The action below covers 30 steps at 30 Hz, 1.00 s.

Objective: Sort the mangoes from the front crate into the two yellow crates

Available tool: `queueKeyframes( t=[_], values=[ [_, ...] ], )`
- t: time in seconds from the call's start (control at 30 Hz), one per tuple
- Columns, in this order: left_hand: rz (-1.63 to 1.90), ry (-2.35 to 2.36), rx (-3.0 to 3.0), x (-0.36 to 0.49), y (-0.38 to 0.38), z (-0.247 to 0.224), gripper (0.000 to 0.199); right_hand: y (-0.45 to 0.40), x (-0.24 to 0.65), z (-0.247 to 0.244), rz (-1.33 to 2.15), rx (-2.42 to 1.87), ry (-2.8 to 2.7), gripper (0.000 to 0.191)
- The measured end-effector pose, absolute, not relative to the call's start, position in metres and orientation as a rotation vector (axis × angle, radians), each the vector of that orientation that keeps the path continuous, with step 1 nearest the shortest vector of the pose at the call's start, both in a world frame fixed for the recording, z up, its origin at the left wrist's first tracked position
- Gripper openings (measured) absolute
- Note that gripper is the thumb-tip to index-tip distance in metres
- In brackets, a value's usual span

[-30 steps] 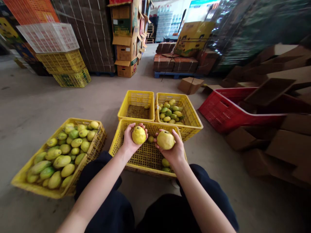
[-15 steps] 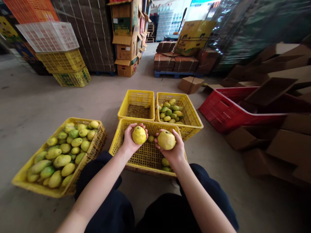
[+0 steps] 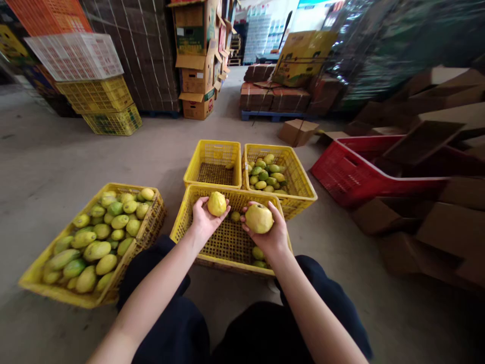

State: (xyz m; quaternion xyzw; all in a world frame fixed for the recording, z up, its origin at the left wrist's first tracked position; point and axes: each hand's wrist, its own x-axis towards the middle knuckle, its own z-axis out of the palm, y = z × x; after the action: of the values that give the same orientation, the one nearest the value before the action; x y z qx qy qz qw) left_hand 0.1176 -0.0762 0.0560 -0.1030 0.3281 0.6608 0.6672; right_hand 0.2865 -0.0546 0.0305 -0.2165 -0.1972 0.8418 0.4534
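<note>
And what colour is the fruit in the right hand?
The fruit is pale yellow; the head view shows it.

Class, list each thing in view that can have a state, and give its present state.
Left hand: palm up, cupping left fruit.
Right hand: cupping right fruit.
Left fruit: held over near crate.
Right fruit: held over near crate.
Near crate: upright, a few fruit inside.
Left crate: full of fruit.
Back-left crate: one fruit visible inside.
Back-right crate: partly filled with fruit.
Red crate: cardboard inside.

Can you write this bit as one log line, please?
left hand: holds smaller yellow fruit | right hand: holds larger yellow fruit | below hands: yellow crate, some fruit inside
</note>
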Motion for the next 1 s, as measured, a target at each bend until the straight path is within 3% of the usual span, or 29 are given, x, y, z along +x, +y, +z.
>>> queueKeyframes(
  t=[0.3,0.53,0.77,1.0],
  values=[
    [1.442,0.791,-0.365,0.121,-0.066,0.051,0.038,-0.057,0.286,0.031,2.062,-0.51,-0.41,0.038],
    [1.452,0.839,-0.372,0.125,-0.064,0.048,0.036,-0.051,0.284,0.018,2.097,-0.585,-0.357,0.024],
    [1.482,0.82,-0.331,0.124,-0.065,0.045,0.026,-0.052,0.282,0.028,2.095,-0.71,-0.278,0.026],
    [1.463,0.769,-0.321,0.124,-0.07,0.048,0.028,-0.053,0.283,0.033,2.092,-0.734,-0.213,0.021]
  ],
)
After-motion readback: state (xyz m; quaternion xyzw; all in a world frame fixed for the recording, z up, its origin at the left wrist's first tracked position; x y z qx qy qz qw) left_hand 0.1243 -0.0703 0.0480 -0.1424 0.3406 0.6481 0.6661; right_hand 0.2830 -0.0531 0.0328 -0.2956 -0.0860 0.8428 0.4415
